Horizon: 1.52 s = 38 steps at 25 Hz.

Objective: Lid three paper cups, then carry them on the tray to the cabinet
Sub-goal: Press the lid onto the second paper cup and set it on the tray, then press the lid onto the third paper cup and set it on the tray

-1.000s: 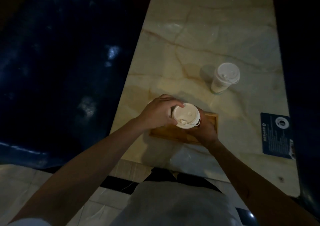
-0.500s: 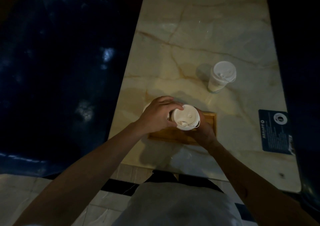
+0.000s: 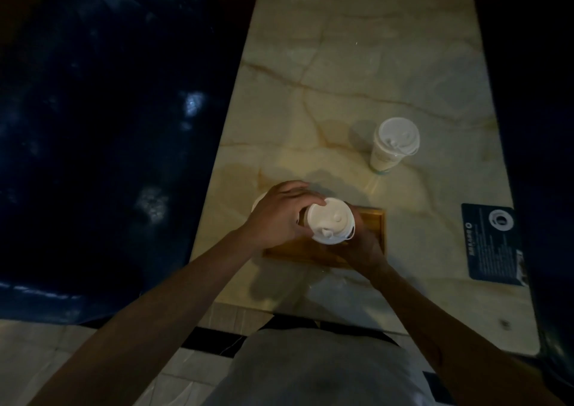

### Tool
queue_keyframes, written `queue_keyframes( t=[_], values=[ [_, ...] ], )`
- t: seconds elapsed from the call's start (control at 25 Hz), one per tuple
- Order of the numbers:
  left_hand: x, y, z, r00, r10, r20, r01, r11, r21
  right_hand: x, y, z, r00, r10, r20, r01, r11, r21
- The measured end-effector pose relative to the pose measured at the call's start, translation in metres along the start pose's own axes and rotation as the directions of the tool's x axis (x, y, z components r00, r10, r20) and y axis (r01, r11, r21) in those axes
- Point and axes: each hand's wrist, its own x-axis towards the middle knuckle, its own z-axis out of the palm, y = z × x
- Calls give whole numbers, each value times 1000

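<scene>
Head view: both hands, left (image 3: 281, 216) and right (image 3: 362, 244), curled around lidded cup (image 3: 330, 220) over tray (image 3: 377, 228).

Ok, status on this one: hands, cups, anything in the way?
Left hand on lid, right hand gripping that cup over the tray. Second lidded cup stands apart on the counter. Nothing blocking.

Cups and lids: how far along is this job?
One lidded cup stands alone on the marble counter, off the wooden tray. Both hands, left hand and right hand, are fitting a lid over the tray. Loading and carrying remain.
</scene>
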Motion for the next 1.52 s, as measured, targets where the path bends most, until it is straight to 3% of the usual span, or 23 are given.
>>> queue_keyframes(
  t=[0.4,0.44,0.6,0.72,0.88,1.12,1.36,1.52],
  values=[
    [-8,5,0,999,34,0,-34,997,75,1,3,-6,998,-39,40,45,990,-137],
    [-10,4,-3,999,43,2,-43,996,74,-2,5,-12,999,-11,43,17,990,-143],
    [-10,5,-21,999,14,41,-17,998,55,-12,23,-53,931,359,58,-326,895,-306],
    [16,13,-32,993,30,115,-39,996,80,-5,30,-93,888,460,9,-403,787,-467],
    [70,27,-29,979,116,168,-140,981,136,17,34,-134,805,584,-103,-552,675,-489],
    [149,43,-12,983,153,97,-171,960,222,54,45,-163,816,562,-136,-571,747,-339],
    [188,44,0,991,135,-2,-134,986,101,93,55,-160,818,546,-181,-567,818,-94],
    [205,48,3,991,137,-5,-136,991,17,111,56,-148,850,466,-247,-460,884,87]
  ],
)
